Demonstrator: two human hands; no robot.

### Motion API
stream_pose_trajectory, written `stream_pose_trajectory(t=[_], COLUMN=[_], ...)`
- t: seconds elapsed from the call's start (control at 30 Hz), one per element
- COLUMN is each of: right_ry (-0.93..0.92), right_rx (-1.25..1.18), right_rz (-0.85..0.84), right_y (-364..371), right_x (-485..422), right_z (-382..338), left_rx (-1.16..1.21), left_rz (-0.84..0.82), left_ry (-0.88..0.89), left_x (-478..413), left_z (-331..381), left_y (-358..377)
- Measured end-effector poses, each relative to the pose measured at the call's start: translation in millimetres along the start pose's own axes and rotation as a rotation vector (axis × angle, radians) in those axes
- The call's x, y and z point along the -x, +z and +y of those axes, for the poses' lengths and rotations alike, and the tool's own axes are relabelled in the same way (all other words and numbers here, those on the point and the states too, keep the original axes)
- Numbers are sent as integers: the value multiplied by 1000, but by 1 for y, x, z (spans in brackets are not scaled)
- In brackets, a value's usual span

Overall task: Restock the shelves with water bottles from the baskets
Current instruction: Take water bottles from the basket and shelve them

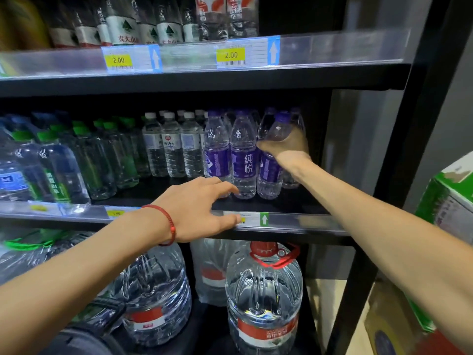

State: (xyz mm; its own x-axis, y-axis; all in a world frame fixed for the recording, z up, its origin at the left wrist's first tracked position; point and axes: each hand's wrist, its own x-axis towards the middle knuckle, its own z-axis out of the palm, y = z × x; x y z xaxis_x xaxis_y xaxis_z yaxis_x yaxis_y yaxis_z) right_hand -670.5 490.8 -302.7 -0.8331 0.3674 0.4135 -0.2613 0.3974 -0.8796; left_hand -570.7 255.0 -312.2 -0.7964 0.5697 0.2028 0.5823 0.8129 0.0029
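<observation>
Seating tilted bottle: my right hand gripped it; left hand, fingers spread, steadied neighbour bottle; I judged slow uprighting best.

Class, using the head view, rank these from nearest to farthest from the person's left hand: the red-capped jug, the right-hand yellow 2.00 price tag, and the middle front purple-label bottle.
1. Middle front purple-label bottle: just ahead of the left hand, whose fingers reach its base.
2. Red-capped jug: below the hand, slightly right.
3. Yellow 2.00 price tag: high above, farthest.
</observation>
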Motion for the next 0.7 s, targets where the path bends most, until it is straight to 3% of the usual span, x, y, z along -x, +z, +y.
stream_pose_trajectory(t=[0.1, 0.33, 0.47, 0.7], right_ry=[12, -1, -1, 59], right_rx=[43, 333, 233, 183], right_rz=[35, -65, 30, 14], right_y=[-1, -1, 3, 10], right_x=[-3, 10, 10, 5], right_z=[3, 10, 26, 42], left_rx=[28, 62, 61, 143], left_rz=[-6, -1, -15, -27], left_ry=[-17, -26, -34, -53], left_x=[-2, -9, -14, -19], left_z=[-5, -6, -11, -18], left_y=[1, 2, 4, 9])
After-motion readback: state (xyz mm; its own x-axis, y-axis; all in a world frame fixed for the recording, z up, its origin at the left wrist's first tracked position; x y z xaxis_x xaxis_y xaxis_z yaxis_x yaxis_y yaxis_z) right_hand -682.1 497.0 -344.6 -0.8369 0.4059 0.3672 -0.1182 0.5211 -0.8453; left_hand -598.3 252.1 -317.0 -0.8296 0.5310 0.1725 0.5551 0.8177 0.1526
